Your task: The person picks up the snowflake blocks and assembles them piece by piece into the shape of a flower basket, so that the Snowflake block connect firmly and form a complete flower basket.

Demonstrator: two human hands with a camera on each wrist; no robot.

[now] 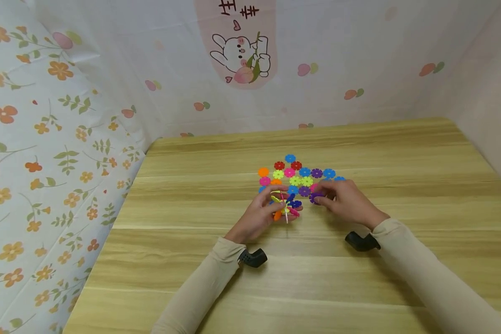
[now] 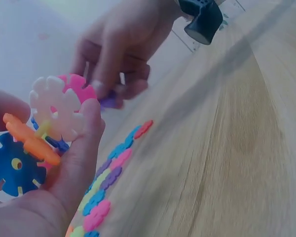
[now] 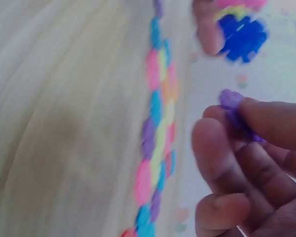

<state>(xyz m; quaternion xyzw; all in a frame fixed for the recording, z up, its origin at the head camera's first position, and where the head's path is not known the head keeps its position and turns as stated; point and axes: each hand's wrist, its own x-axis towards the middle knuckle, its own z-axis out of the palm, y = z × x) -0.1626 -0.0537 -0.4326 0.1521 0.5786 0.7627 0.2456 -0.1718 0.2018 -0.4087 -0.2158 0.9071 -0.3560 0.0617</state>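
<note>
My left hand [image 1: 256, 215] holds a cluster of interlocked snowflake discs [image 1: 285, 207] just above the table. In the left wrist view it shows a white disc [image 2: 54, 106], an orange disc [image 2: 32, 138], a dark blue disc [image 2: 15, 165] and a pink disc [image 2: 79, 88], slotted together at angles. Between thumb and fingers, my right hand [image 1: 344, 199] pinches a single purple snowflake disc [image 3: 233, 103]. That disc is held apart from the cluster, to its right. Part of the cluster is hidden behind the left fingers.
Loose snowflake discs [image 1: 306, 181] in several colours lie flat in rows on the wooden table [image 1: 296, 287], just beyond both hands. A black wrist mount [image 1: 253, 258] sits at the left cuff, another black mount [image 1: 361, 241] at the right. Patterned cloth [image 1: 171, 60] hangs behind the table.
</note>
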